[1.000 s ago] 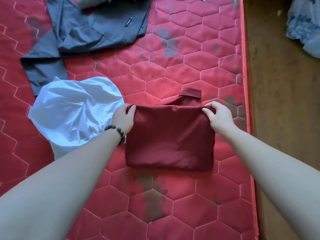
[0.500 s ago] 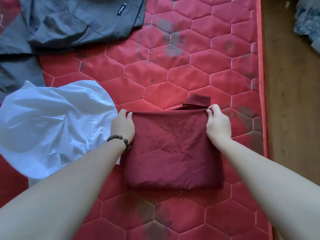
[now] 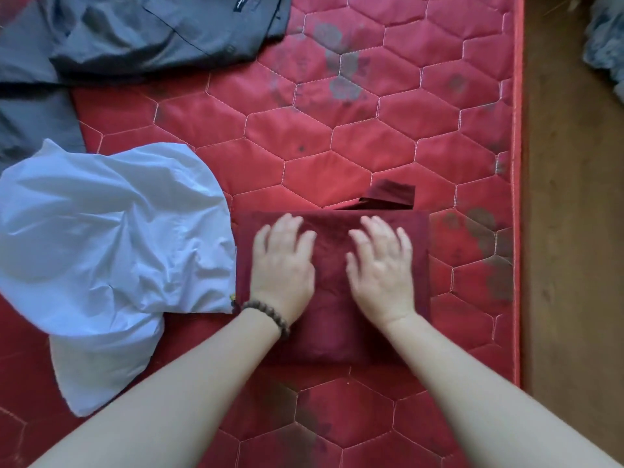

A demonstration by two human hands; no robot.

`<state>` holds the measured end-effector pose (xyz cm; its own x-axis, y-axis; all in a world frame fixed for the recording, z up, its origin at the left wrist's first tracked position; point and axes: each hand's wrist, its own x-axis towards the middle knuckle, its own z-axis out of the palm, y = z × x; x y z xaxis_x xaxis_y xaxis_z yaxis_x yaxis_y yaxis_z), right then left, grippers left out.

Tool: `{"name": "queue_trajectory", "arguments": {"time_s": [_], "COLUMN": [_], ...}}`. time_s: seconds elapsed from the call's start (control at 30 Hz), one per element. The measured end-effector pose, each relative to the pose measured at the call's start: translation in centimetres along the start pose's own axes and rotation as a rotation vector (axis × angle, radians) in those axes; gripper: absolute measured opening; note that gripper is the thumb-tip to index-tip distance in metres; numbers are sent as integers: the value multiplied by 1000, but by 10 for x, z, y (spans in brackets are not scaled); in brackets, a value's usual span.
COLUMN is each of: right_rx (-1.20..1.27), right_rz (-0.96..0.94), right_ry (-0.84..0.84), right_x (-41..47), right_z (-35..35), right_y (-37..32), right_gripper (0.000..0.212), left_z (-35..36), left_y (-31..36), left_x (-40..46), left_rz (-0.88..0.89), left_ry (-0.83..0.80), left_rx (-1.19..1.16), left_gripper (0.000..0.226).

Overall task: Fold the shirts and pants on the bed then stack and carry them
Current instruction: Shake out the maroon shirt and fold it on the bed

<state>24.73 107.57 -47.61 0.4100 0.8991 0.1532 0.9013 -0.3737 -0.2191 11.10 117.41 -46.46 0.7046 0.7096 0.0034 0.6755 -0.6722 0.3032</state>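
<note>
1. Two hands, both palm-down on one folded maroon garment: left hand on its left half, right hand on its right half, fingers spread flat, gripping nothing.
2. One maroon garment, folded to a rectangle, lies near the right edge of the red quilted mattress; a collar-like flap sticks out at its far edge.
3. One pale blue garment, crumpled, lies just left of the maroon one, touching its left edge.
4. Grey clothing, unfolded, lies far left; count of pieces unclear.
5. One beaded bracelet on the left wrist.
6. Brown floor right of the mattress.
</note>
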Motion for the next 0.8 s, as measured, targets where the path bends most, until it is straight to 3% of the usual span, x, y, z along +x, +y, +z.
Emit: {"name": "queue_trajectory", "arguments": {"time_s": [0.07,0.13,0.53,0.63,0.7,0.8], "right_rx": [-43,-61,-162,-112,-59,-32], "right_rz": [-79,-69,267,262,277,523], "right_ry": [-136,-209,-248,-267,-224,-94], "right_x": [-11,-18,-57,-58,-55,-52], "right_z": [14,26,25,19,15,6], "right_y": [-11,-9,15,14,17,29], "right_gripper": [46,54,56,54,52,57], "left_z": [18,34,50,50,48,48], "left_y": [11,10,-16,-14,-13,-13], "left_x": [-10,-14,-48,-54,-53,-53], "left_rz": [89,45,-24,-32,-36,-39], "left_ry": [-183,-255,-169,-168,-174,-178], "left_rx": [115,177,186,174,177,187], "left_gripper": [52,57,68,68,69,68]}}
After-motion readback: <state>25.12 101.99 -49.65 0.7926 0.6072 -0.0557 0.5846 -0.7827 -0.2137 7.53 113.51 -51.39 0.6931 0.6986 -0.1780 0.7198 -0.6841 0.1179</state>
